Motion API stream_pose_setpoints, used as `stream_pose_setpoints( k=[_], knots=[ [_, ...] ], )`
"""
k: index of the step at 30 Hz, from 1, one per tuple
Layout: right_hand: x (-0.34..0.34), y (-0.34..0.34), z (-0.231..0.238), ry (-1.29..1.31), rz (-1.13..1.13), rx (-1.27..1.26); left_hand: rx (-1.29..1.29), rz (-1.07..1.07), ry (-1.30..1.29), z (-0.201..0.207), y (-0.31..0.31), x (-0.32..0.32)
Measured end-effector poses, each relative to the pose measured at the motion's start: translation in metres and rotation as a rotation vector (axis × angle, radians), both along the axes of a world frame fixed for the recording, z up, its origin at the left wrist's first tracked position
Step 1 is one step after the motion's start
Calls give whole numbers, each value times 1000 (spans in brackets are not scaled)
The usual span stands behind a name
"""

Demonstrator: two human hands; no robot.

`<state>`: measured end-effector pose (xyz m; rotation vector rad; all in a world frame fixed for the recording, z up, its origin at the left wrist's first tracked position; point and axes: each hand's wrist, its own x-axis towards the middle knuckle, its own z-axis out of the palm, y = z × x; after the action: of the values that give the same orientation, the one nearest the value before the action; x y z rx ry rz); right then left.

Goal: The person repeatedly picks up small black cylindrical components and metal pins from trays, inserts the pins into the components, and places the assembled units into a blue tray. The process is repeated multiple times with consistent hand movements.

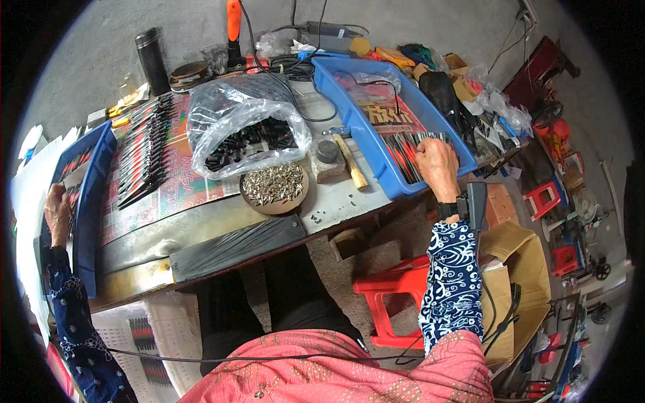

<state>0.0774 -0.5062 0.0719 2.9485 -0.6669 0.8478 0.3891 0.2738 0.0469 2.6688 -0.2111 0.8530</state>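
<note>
R hand (438, 166) is half curled, fingertips down at the slim red/black pcs (401, 153) lying side by side in near end of R blue tray (411, 188); can't tell if it grips one. L hand (58, 209) is curled in at L blue tray (86, 232); can't see what, if anything, it has hold of. More red/black pcs lie in that tray, just beyond the hand.

Writing: printed sheet (386, 114) in R tray, beyond the pcs, has big characters on red; surface cover (168, 188) has pinkish outlined lettering, partly hidden.

Containers: clear plastic bag (228, 101), mid-surface, mouth toward the person, w/ lots of small black parts (252, 142). Round dish (259, 209) just in front, heaped w/ small metal bits (275, 183).

Btwn dish & R tray: block (328, 171) w/ dark cylinder (327, 152) on top, wooden stick (354, 168) next to it. Btwn bag & L tray: long row (144, 151) of red/black pcs. Far edge: black flask (152, 62). Below, R side: red stool (386, 285), cardboard box (527, 269) w/ dark cable.
</note>
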Motion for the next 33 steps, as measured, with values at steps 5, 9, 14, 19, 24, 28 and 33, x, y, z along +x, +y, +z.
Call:
stream_pose_setpoints(
  k=[5, 9, 14, 19, 24, 28, 33],
  knots=[
    [-2, 4, 5, 56, -6, 47, -98, -43, -125, 21, -17, -13],
    [-2, 2, 5, 59, -21, 53, -183, -189, -313, 34, -52, -39],
    [2, -4, 0, 58, -49, -7, -464, -340, -187, 46, -112, -106],
    [4, -7, -1, 85, -94, 52, -592, -440, -41, 49, -164, -167],
    [4, -6, 1, 112, -104, 91, -777, -641, 58, 46, -203, -212],
    [7, -15, 8, 198, -118, 279, -833, -628, 193, 39, -222, -239],
    [6, -20, 2, 170, -117, 327, -958, -695, 266, 27, -243, -261]
  ],
)
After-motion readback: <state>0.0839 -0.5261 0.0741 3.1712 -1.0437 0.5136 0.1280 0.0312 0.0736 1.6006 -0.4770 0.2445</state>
